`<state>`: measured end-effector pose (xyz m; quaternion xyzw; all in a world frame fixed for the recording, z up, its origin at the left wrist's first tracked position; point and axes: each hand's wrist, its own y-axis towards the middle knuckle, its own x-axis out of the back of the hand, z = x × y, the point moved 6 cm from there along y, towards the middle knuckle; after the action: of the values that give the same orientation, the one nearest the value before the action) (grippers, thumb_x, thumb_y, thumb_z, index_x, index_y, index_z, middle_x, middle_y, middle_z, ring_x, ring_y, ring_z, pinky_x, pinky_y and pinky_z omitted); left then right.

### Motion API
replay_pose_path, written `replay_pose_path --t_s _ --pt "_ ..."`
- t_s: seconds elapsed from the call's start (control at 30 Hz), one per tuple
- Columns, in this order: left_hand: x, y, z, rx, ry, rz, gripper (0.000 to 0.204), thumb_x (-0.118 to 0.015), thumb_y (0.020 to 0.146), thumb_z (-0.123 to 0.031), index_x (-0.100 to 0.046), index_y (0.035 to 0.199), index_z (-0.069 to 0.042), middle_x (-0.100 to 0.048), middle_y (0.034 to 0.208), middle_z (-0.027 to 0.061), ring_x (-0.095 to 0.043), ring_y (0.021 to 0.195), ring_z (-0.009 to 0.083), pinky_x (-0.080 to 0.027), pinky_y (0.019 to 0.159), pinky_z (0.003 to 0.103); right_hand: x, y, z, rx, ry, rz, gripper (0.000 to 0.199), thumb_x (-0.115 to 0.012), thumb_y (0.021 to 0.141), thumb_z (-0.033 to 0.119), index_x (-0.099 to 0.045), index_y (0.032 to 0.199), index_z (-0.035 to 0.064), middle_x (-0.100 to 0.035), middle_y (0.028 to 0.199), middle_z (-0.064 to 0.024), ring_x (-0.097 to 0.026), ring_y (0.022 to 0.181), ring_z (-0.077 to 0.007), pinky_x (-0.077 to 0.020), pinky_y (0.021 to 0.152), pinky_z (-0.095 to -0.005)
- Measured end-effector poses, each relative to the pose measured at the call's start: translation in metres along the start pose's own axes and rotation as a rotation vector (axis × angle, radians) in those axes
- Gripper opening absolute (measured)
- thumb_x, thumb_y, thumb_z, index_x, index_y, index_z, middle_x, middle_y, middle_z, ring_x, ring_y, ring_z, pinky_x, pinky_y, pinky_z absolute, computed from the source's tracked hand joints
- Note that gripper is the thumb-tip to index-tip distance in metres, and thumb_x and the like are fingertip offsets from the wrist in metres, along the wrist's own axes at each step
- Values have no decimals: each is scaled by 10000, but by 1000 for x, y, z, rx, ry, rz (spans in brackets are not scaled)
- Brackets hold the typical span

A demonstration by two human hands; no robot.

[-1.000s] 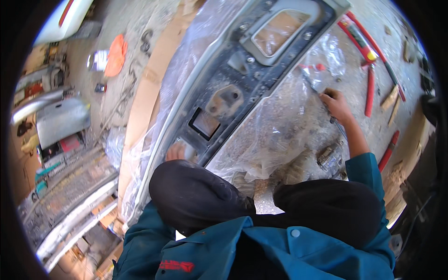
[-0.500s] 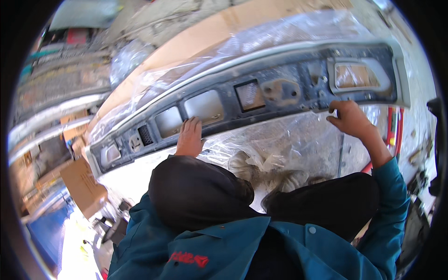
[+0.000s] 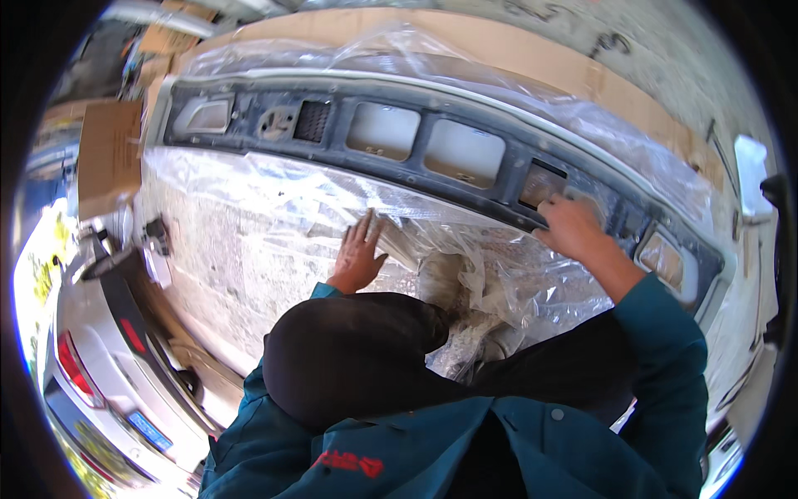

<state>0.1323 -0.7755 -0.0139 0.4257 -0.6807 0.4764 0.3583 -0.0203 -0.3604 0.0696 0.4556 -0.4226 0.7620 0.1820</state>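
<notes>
A long, dark grey moulded vehicle panel [image 3: 418, 170] with a pale rim and several openings lies across the view beyond my knees. My right hand [image 3: 573, 226] is closed over its near edge, beside a dark-framed square opening [image 3: 544, 185]. The fingers are bent over the edge and the thumb is below it; part of the grip is hidden. My left hand [image 3: 359, 256] is off the panel, fingers stretched out and apart, above clear plastic sheeting [image 3: 291, 187] on the near side.
Cardboard [image 3: 465, 32] lies under the plastic beyond the panel. A brown cardboard box [image 3: 110, 158] stands at the left. A white car [image 3: 125, 366] with a red tail light is at the lower left. My shoe [image 3: 442, 279] rests amid the plastic.
My view has turned, so the panel now slopes down to the right. My left hand has come off the panel. Along the near edge, my right hand is now by the square opening.
</notes>
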Motion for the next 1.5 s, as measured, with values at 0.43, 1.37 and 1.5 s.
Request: replay_pose_path --t_s 0.43,1.37,1.5 --pt "-34 -63 34 184 38 10 612 -786 965 -291 -592 1492 -49 -702 1262 159 -673 1200 372 -511 1035 521 -33 62 40 -196 -156 92 755 -966 816 396 -533 1269 -26 -749 1191 -280 -780 1043 -447 -645 887 -515" --pt "14 -30 216 822 -488 -925 332 -645 967 -96 -632 1296 -54 -624 1249 284 -682 1061 501 -556 916 601 -18 69 44 -191 -19 65 766 -990 751 309 -487 1181 -76 -749 965 -360 -739 944 -563 -609 851 -589" --pt "0 -105 282 1252 -429 -1226 201 -689 964 -114 -740 1141 -35 -663 1264 258 -701 999 464 -575 939 540 -19 75 50 -187 -24 116 797 -996 752 316 -499 1213 -104 -745 986 -373 -734 977 -564 -608 862 -580"
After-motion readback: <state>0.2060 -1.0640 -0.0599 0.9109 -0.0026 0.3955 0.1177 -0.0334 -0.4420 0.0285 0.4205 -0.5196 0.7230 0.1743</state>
